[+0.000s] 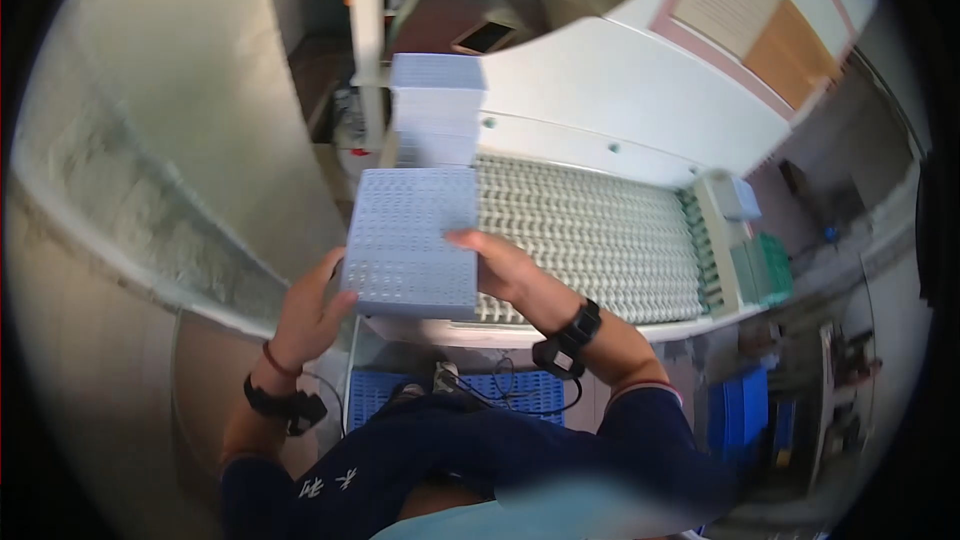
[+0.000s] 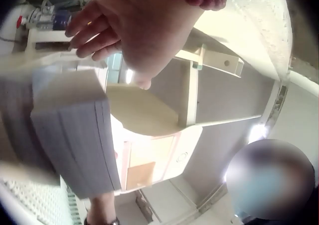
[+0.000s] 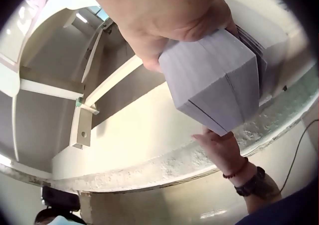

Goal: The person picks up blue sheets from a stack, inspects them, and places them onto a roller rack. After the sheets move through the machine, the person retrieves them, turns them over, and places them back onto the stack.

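I hold the stack of perforated trays (image 1: 410, 240) above the near-left corner of the ribbed machine bed (image 1: 600, 230); I'd judge it is not yet set down. My right hand (image 1: 510, 270) clamps its right edge, thumb on top. My left hand (image 1: 310, 315) cups the near-left corner. A second tray stack (image 1: 437, 110) stands just behind and the wall (image 1: 180, 160) is near on the left. Open room lies rightward.

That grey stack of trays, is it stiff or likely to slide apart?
Probably stiff: the stack of trays shows flat faces and sharp corners. Its separate thin layers might shear if tilted. Left hand and right hand both brace it, hinting at weight.
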Demonstrator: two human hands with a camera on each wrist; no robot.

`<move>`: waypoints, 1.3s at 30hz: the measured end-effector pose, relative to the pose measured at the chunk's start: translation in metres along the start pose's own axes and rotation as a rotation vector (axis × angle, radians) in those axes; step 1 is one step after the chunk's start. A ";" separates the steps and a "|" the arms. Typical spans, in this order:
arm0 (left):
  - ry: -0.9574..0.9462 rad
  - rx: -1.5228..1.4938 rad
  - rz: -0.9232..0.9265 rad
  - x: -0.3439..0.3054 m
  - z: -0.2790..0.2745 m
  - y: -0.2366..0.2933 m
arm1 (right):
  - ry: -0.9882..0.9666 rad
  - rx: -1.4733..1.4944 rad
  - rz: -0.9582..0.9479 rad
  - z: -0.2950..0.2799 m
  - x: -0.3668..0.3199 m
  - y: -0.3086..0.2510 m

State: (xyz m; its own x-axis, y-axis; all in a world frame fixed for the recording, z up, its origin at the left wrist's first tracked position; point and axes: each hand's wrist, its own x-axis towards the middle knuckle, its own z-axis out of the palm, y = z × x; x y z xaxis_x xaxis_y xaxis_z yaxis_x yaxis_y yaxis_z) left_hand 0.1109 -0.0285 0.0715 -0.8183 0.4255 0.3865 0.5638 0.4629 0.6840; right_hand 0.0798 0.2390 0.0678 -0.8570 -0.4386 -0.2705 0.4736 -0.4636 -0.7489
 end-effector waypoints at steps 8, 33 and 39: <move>0.030 0.013 0.041 -0.001 0.023 0.006 | 0.137 -1.068 0.338 0.013 -0.023 -0.043; 0.221 0.205 0.205 -0.042 0.020 0.075 | 0.347 -0.303 -0.256 -0.078 -0.118 -0.007; -0.104 -0.284 -0.127 -0.051 0.117 0.099 | 0.343 -0.367 -0.286 -0.198 -0.184 -0.016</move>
State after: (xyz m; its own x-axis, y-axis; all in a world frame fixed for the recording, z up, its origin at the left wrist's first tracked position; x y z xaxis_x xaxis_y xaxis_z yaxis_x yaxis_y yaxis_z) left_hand 0.2213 0.0865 0.0477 -0.8563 0.4616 0.2316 0.3917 0.2881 0.8738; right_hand 0.1895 0.4791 0.0095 -0.9864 -0.0317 -0.1612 0.1642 -0.2032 -0.9653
